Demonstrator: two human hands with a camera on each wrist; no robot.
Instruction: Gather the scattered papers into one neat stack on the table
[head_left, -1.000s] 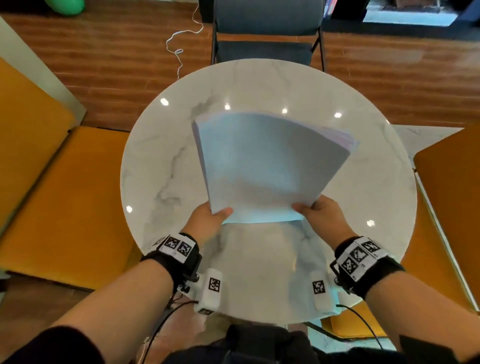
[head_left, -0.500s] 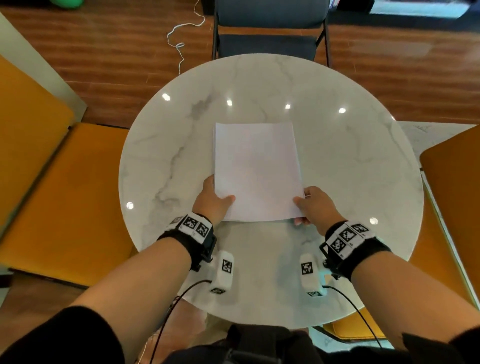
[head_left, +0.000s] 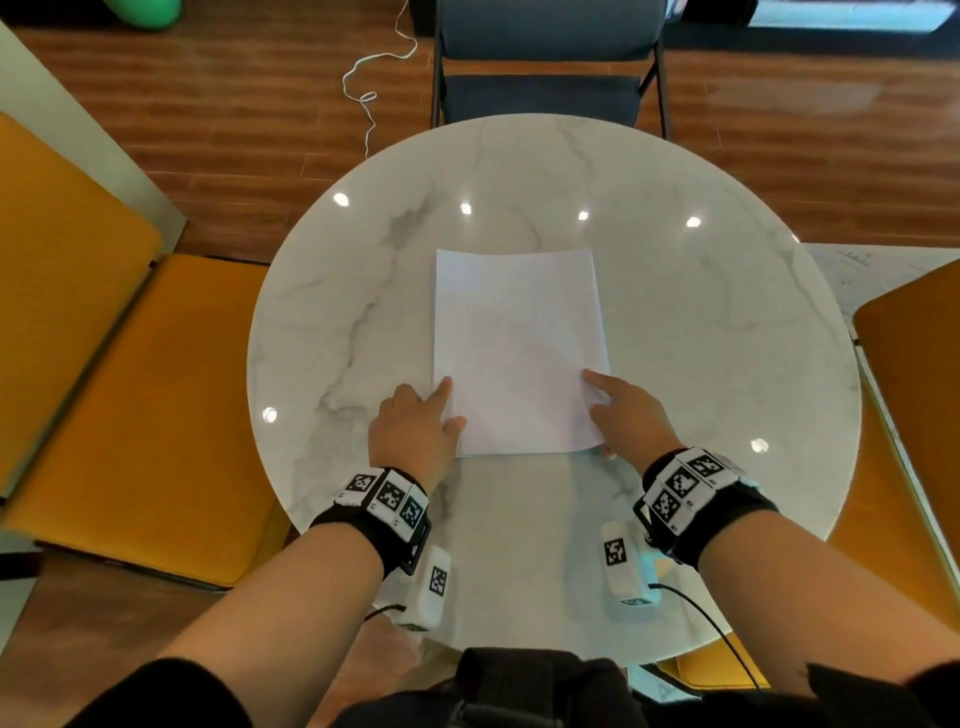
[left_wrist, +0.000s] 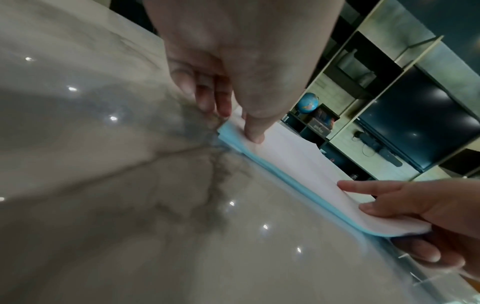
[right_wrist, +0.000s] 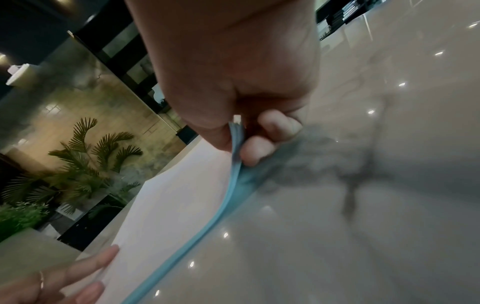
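Note:
A stack of white papers lies squared up in the middle of the round marble table. My left hand is at its near left corner, index finger straight along the left edge and thumb pressing on top. My right hand holds the near right corner. In the right wrist view its thumb lies on top and its curled fingers sit under the edge, so that corner of the stack is lifted a little off the table. The rest of the stack lies flat.
A dark chair stands at the table's far side. Orange cushioned seats flank it on the left and right. A white cable lies on the wooden floor.
The stack was held up off the table a second ago and now lies on it. Both hands have slid forward along its sides, index fingers stretched out.

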